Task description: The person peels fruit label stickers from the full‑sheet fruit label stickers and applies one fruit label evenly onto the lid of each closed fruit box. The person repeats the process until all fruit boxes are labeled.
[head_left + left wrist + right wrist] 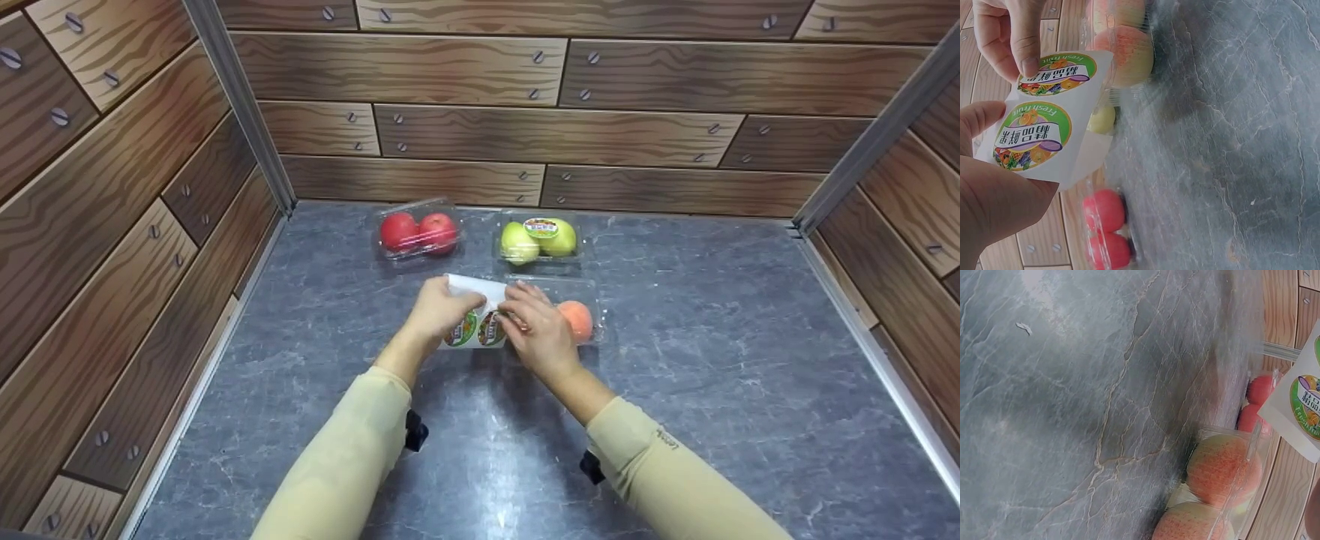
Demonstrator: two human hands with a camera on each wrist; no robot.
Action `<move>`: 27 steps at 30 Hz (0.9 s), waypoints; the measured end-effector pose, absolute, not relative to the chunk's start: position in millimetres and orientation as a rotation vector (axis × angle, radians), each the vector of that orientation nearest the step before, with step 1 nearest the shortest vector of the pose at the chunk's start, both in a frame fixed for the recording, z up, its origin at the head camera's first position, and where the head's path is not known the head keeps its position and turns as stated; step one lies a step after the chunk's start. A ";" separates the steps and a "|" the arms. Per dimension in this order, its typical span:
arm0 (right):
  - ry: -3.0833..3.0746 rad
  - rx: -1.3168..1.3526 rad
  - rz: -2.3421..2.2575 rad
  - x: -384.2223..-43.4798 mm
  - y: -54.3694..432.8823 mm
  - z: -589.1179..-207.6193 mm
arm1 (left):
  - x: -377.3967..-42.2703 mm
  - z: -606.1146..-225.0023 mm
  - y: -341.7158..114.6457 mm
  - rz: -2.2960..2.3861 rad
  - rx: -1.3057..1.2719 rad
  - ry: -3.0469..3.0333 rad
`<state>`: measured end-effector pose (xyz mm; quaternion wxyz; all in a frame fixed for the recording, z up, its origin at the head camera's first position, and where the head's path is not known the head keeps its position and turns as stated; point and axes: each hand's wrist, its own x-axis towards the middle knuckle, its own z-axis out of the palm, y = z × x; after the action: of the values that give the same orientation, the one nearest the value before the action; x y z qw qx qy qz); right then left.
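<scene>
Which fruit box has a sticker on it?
The green fruit box: an oval sticker sits on top. None shows on the red fruit box or peach box.

The left grip [999, 205] pinches a white sheet [1076, 111] of round stickers [1033, 138].

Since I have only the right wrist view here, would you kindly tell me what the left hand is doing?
Observer: In the head view, the left hand grips the sticker sheet at its left side.
Operator: Thank you; what stands behind the peaches, on the side away from the person?
Observer: A clear container with two yellow-green fruits in it.
Operator: I would be grateful to know whether it carries a label.
Observer: It does: a printed sticker shows on its top.
</scene>
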<state>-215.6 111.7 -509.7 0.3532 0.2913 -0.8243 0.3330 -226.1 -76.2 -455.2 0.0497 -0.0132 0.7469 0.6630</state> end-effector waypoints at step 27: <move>-2.174 0.809 0.858 -205.4 106.9 -504.5 | -227.3 -462.2 -90.9 1.977 -0.156 2.380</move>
<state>-205.4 106.9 -504.5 0.3278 0.3089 -0.8305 0.3277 -227.3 -90.9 -462.2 0.0219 -0.0504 0.7681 0.6380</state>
